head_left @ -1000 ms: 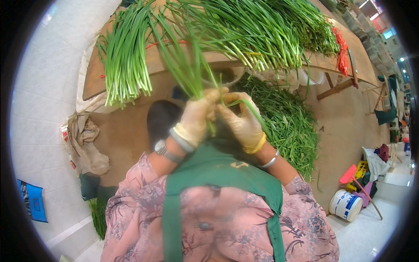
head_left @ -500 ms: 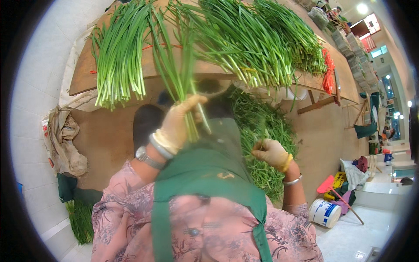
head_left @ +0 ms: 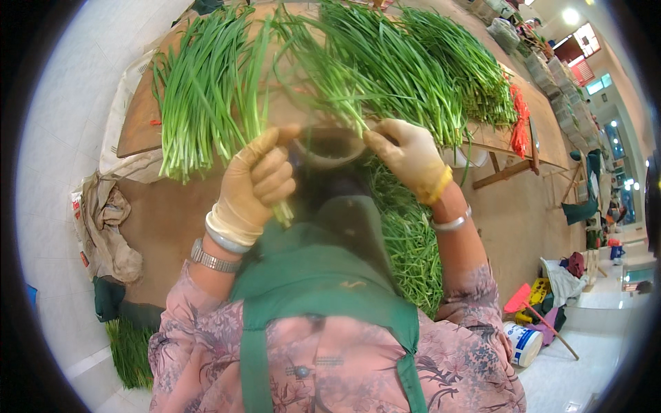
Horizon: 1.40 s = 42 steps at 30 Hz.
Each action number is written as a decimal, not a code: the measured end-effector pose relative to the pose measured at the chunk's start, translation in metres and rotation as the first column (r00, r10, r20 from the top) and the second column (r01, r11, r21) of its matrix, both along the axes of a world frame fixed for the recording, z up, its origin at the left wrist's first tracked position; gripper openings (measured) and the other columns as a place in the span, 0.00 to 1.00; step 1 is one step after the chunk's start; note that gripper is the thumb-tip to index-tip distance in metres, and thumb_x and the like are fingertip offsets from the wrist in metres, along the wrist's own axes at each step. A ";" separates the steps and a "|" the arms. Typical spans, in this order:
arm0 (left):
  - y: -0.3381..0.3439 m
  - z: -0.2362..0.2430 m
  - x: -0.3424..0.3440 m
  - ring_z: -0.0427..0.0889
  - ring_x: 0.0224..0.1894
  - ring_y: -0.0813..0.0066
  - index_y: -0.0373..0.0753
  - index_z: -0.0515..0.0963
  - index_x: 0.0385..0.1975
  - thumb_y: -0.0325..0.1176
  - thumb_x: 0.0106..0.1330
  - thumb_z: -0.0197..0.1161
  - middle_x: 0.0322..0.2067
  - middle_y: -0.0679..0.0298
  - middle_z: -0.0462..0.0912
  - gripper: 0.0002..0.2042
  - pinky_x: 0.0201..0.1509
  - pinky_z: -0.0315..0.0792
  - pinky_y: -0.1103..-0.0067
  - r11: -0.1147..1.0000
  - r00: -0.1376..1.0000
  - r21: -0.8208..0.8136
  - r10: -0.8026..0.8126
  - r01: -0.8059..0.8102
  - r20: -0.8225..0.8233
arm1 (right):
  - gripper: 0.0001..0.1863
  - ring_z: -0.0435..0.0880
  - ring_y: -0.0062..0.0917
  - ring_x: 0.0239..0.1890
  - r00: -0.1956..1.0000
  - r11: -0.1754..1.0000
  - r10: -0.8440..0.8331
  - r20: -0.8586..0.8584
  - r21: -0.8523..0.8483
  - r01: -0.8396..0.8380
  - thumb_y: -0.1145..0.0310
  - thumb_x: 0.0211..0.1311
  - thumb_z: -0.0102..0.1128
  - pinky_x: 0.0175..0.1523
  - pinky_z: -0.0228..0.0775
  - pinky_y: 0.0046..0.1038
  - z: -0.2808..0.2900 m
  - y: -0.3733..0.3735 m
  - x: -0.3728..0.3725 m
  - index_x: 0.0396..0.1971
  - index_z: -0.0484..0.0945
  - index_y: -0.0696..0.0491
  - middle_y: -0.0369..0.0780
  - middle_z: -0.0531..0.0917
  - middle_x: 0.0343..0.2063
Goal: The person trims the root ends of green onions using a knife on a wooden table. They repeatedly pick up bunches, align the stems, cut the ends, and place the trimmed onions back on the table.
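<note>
Seen from a single head-worn fisheye camera, looking steeply down and forward over a green apron (head_left: 323,275) at the lower centre. Close on the gloved left hand (head_left: 256,186) and right hand (head_left: 412,157) at mid-frame. Wooden table (head_left: 138,120) curving across the upper frame, its straight edges bent toward the dark circular rim. Floor stretching away at right.

table (head_left: 138,131) - mostly hidden under chives (head_left: 385,69) | far shelves blurred
</note>
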<state>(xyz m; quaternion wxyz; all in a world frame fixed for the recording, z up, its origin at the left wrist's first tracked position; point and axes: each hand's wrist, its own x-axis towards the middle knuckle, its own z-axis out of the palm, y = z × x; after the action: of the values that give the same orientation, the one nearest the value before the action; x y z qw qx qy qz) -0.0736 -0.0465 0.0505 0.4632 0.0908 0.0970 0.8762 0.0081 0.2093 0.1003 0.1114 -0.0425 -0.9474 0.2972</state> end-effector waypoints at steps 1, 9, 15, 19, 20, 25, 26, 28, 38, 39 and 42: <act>-0.002 0.000 0.002 0.52 0.12 0.87 0.26 0.69 0.59 0.33 0.79 0.44 0.14 0.75 0.53 0.19 0.15 0.51 0.85 0.998 0.999 -0.056 0.023 -0.022 0.023 | 0.14 0.84 0.45 0.36 0.998 0.989 0.022 -0.058 -0.143 -0.030 0.57 0.63 0.63 0.42 0.76 0.40 -0.001 -0.006 0.009 0.35 0.83 0.55 0.47 0.85 0.32; 0.022 -0.019 0.039 0.49 0.12 0.89 0.31 0.69 0.62 0.38 0.77 0.50 0.15 0.79 0.51 0.20 0.14 0.47 0.87 0.907 0.997 -0.421 -0.038 0.005 -0.070 | 0.08 0.83 0.40 0.28 0.967 0.992 -0.044 -0.251 -0.130 0.011 0.64 0.60 0.67 0.33 0.75 0.36 -0.040 -0.069 0.065 0.31 0.81 0.53 0.42 0.82 0.27; 0.038 -0.017 0.041 0.49 0.11 0.89 0.35 0.73 0.58 0.38 0.77 0.53 0.12 0.79 0.53 0.17 0.14 0.46 0.86 0.845 0.992 -0.532 -0.015 -0.053 -0.122 | 0.11 0.80 0.18 0.34 0.989 0.556 -0.114 -0.098 -0.831 -0.019 0.69 0.65 0.64 0.42 0.74 0.24 -0.067 -0.082 0.053 0.43 0.80 0.59 0.39 0.83 0.32; 0.043 -0.020 0.045 0.50 0.11 0.89 0.34 0.73 0.58 0.38 0.77 0.53 0.12 0.79 0.52 0.17 0.14 0.47 0.86 0.837 0.988 -0.542 -0.005 -0.079 -0.152 | 0.11 0.79 0.16 0.36 0.984 0.222 -0.148 -0.098 -0.973 -0.064 0.71 0.68 0.62 0.43 0.73 0.21 -0.087 -0.079 0.048 0.46 0.78 0.60 0.34 0.82 0.34; 0.042 -0.020 0.045 0.50 0.11 0.89 0.34 0.72 0.58 0.38 0.77 0.53 0.12 0.79 0.52 0.18 0.14 0.47 0.86 0.833 0.986 -0.545 0.002 -0.092 -0.164 | 0.10 0.79 0.16 0.36 0.990 0.198 -0.113 -0.079 -0.979 -0.056 0.71 0.67 0.62 0.43 0.73 0.21 -0.085 -0.077 0.054 0.45 0.78 0.60 0.34 0.82 0.34; 0.033 -0.023 0.024 0.48 0.12 0.89 0.33 0.72 0.59 0.40 0.76 0.54 0.13 0.79 0.51 0.19 0.16 0.46 0.86 0.846 0.978 -0.497 0.124 -0.191 -0.165 | 0.08 0.81 0.20 0.35 0.989 0.707 0.139 0.057 -0.704 -0.060 0.73 0.63 0.64 0.42 0.75 0.24 -0.094 -0.024 0.126 0.41 0.81 0.59 0.38 0.84 0.33; 0.033 -0.021 0.023 0.48 0.12 0.89 0.33 0.72 0.59 0.40 0.76 0.54 0.13 0.79 0.51 0.19 0.16 0.46 0.86 0.856 0.981 -0.487 0.106 -0.174 -0.164 | 0.08 0.81 0.20 0.36 0.974 0.836 0.200 0.103 -0.536 -0.115 0.76 0.62 0.64 0.43 0.75 0.24 -0.113 -0.003 0.142 0.41 0.81 0.59 0.40 0.85 0.34; 0.033 -0.021 0.023 0.50 0.14 0.88 0.33 0.72 0.60 0.40 0.76 0.55 0.17 0.78 0.56 0.20 0.17 0.48 0.86 0.863 0.980 -0.476 0.097 -0.170 -0.174 | 0.11 0.85 0.27 0.37 0.831 0.987 0.084 0.551 -0.161 0.006 0.73 0.61 0.64 0.44 0.77 0.27 -0.137 0.030 0.160 0.43 0.81 0.60 0.44 0.86 0.35; 0.027 -0.016 0.029 0.59 0.18 0.90 0.31 0.76 0.56 0.39 0.75 0.56 0.25 0.74 0.68 0.18 0.21 0.54 0.88 0.786 0.905 -0.554 0.014 -0.273 -0.425 | 0.13 0.82 0.48 0.36 0.985 0.921 0.147 -0.094 -0.351 -0.171 0.61 0.71 0.53 0.40 0.73 0.43 -0.052 -0.074 0.036 0.38 0.78 0.57 0.53 0.82 0.32; 0.026 -0.015 0.028 0.59 0.19 0.90 0.31 0.76 0.55 0.39 0.75 0.56 0.25 0.74 0.68 0.18 0.21 0.54 0.88 0.767 0.885 -0.565 0.008 -0.304 -0.465 | 0.12 0.82 0.49 0.34 0.980 0.933 0.084 -0.181 -0.331 -0.141 0.63 0.71 0.53 0.37 0.72 0.42 -0.063 -0.084 0.029 0.36 0.77 0.57 0.53 0.81 0.30; 0.019 -0.014 0.019 0.58 0.18 0.91 0.29 0.78 0.51 0.39 0.75 0.56 0.24 0.75 0.68 0.17 0.21 0.53 0.88 0.773 0.900 -0.540 0.088 -0.332 -0.428 | 0.08 0.81 0.48 0.30 0.981 0.896 0.192 0.002 -0.409 -0.174 0.67 0.72 0.51 0.33 0.71 0.42 -0.061 -0.084 0.052 0.34 0.73 0.55 0.51 0.80 0.26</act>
<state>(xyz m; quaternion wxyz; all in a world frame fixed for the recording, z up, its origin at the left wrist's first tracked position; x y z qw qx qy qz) -0.0546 -0.0277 0.0369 0.3370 0.0949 0.4668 0.8121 0.0604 0.1257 0.0391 0.0515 0.0181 -0.8668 0.4957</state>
